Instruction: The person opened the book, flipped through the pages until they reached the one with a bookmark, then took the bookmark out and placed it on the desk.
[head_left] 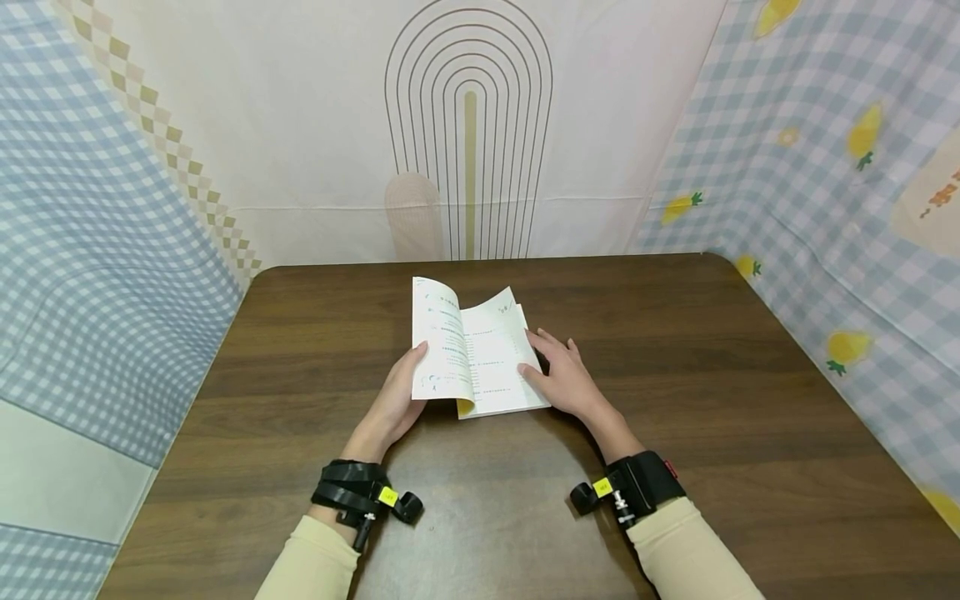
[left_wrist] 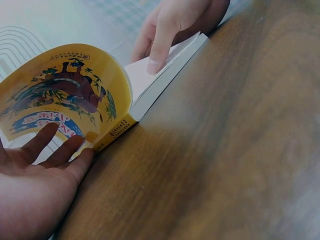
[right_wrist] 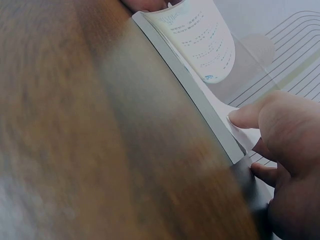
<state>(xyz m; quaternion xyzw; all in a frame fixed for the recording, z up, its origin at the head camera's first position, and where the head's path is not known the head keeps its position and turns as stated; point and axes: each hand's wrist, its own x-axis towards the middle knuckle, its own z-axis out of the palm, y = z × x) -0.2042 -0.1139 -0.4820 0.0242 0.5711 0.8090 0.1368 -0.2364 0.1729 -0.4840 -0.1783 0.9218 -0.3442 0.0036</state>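
A book (head_left: 501,362) with printed white pages lies open on the wooden table, its left part raised and curved. The left wrist view shows its yellow illustrated cover (left_wrist: 60,82) and spine from outside. My left hand (head_left: 396,396) holds the raised left part, thumb at the page edge and fingers (left_wrist: 72,150) behind the cover. At the right edge is my right hand (head_left: 566,375), its thumb (right_wrist: 245,117) on the right page and its other fingers by the outer edge. The right page's upper corner lifts slightly.
The brown table (head_left: 637,317) extends around the book. A pale curtain (head_left: 315,125) with arch lines hangs behind it. Checked blue cloths (head_left: 795,217) hang at both sides. Each wrist wears a black strap (head_left: 643,483) with a small camera.
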